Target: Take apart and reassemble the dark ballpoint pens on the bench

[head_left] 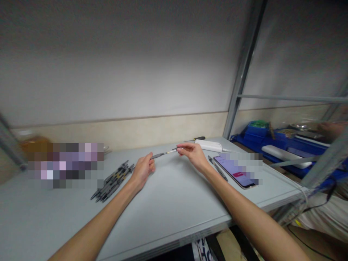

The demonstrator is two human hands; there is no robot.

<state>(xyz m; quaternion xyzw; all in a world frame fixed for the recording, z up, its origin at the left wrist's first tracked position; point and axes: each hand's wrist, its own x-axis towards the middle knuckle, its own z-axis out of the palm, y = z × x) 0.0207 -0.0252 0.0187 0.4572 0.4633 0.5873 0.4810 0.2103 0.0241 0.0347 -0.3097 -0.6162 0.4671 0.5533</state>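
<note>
My left hand (141, 171) is closed round a grey pen barrel (158, 156), held slanting a little above the table (174, 203). Out of the barrel's right end runs a thin pale pen refill (170, 151). The fingertips of my right hand (192, 154) pinch the refill's far end, where a small dark piece shows, too small to make out. Left of my left hand lies a pile of grey and black pens (112, 183), all pointing roughly the same way. A single pen (218, 169) rests to the right of my right wrist.
A phone (236, 173) with a lit screen lies at the right. Behind my right hand are a white device (208, 145) with a cable and a screwdriver (200, 138). Blurred-out items stand at left. Metal posts (239, 79) frame the table; beyond, a blue bench holds a white bar (285, 156).
</note>
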